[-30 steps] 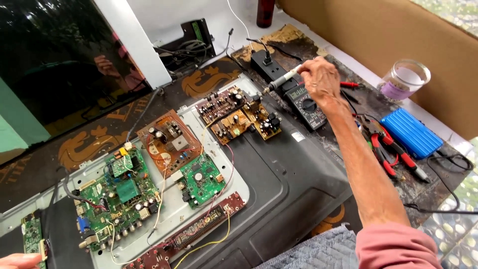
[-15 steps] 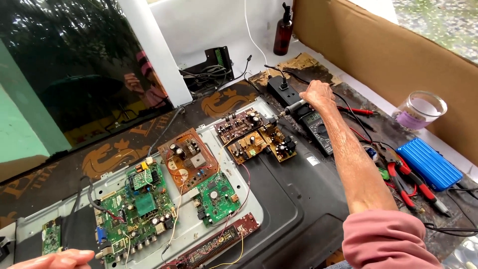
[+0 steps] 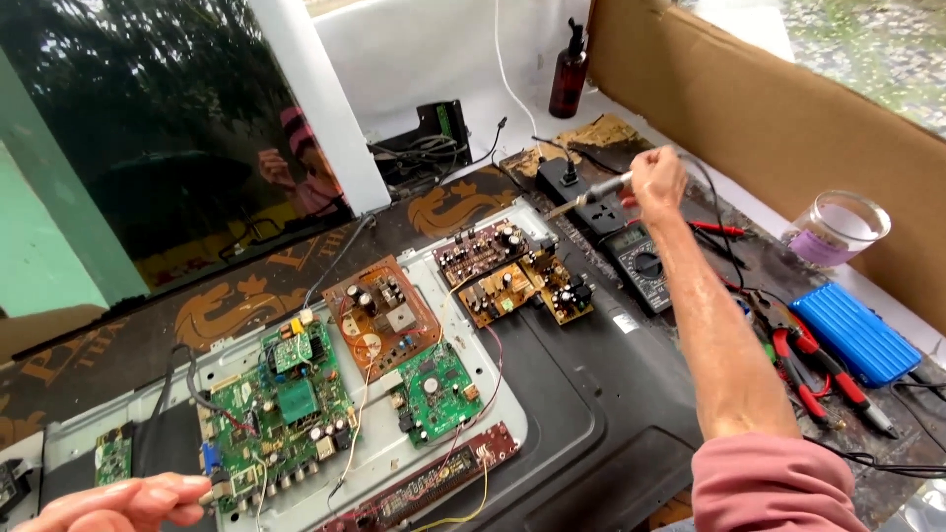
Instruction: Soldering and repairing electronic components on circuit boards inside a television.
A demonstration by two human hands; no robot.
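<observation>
My right hand [image 3: 657, 180] is stretched out to the far right and grips a soldering iron [image 3: 591, 196], its tip pointing left above a black power strip [image 3: 581, 193]. Just below lie several brown circuit boards [image 3: 512, 273] at the top of an opened television back [image 3: 552, 414]. My left hand [image 3: 123, 502] sits at the bottom left edge, fingers pinched at the corner of a large green circuit board [image 3: 281, 409]; whether it holds anything is unclear. A brown board [image 3: 381, 317] and a small green board [image 3: 437, 391] lie between.
A multimeter [image 3: 641, 264] lies under my right forearm. Red-handled pliers [image 3: 813, 379], a blue case [image 3: 860, 333] and a glass jar [image 3: 838, 228] are at the right. A brown pump bottle [image 3: 570, 74] stands at the back beside a cardboard wall [image 3: 788, 128]. A dark screen [image 3: 148, 148] leans at the left.
My right hand has lifted the soldering iron up and back, away from the brown boards toward the power strip. My left hand has come further into view at the bottom left.
</observation>
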